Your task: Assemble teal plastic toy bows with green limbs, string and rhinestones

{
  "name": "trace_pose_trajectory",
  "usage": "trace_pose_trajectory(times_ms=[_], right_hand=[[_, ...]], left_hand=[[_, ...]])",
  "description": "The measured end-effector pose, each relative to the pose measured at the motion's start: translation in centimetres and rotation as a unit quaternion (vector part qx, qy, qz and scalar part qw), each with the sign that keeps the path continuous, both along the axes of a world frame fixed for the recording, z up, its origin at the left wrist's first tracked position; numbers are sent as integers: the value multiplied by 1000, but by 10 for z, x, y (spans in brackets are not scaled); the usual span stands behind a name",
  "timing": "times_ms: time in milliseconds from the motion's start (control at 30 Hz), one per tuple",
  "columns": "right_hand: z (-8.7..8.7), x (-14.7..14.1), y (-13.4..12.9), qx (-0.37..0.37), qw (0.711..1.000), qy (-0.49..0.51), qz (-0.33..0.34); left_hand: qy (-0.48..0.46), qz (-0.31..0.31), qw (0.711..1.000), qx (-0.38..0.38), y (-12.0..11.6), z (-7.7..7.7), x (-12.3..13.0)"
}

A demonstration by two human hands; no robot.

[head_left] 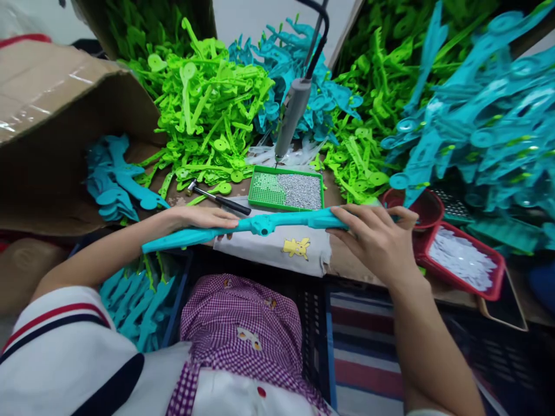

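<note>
A long blue plastic part [262, 225] with a round hub in its middle is held level above the front of the bench. My left hand [208, 218] grips it left of the hub, thumb side on top. Around its right end close the fingers of my right hand [373, 234]. Just behind the part sits a green tray [286, 206], partly filled with small silvery pieces. Above that tray hangs a grey electric screwdriver [293, 115] on a cable. A small hammer [221, 199] with a black handle lies left of the tray.
Green plastic parts [208, 98] and blue parts [489, 115] are heaped behind. A cardboard box [65, 110] stands left. A red bin [462, 260] of white pieces is at right. More blue parts [139, 306] fill a crate below. A white cloth [269, 251] covers the bench edge.
</note>
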State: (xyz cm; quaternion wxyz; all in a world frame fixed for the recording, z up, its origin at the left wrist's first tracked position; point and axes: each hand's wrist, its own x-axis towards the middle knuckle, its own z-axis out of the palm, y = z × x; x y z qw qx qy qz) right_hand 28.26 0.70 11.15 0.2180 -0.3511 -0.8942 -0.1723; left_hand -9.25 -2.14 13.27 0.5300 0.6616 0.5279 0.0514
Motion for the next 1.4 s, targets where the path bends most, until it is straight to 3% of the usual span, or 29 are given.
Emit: trace_pose_trajectory(times_ms=[100, 200, 333, 500, 667, 767, 1000, 1133, 1300, 1400], right_hand=[[-6, 10, -1, -2, 1000, 5, -19], [-11, 18, -4, -4, 999, 5, -41], [-14, 19, -5, -10, 999, -4, -45], [-13, 16, -7, -33, 999, -3, -36], [-13, 14, -12, -25, 999, 3, -34], [-13, 14, -13, -28, 999, 3, -40], [-19, 11, -14, -73, 996, -4, -42], [-23, 10, -11, -124, 992, 13, -39], [-25, 34, -7, -173, 968, 156, -91], [-33, 50, -7, -263, 919, 280, -86]], left_hand=[[86, -56, 979, 176, -18, 18, -30], [146, -32, 945, 290, -54, 19, -54], [202, 58, 866, 453, -91, -10, -52], [189, 108, 803, 555, -91, -37, -29], [201, 179, 786, 557, -87, -45, -17], [203, 210, 798, 528, -88, -45, -15], [103, 332, 829, 438, -102, -37, -48], [84, 436, 810, 384, -103, -41, -57], [80, 451, 818, 348, -94, -33, -55], [92, 480, 798, 352, -92, -28, -52]])
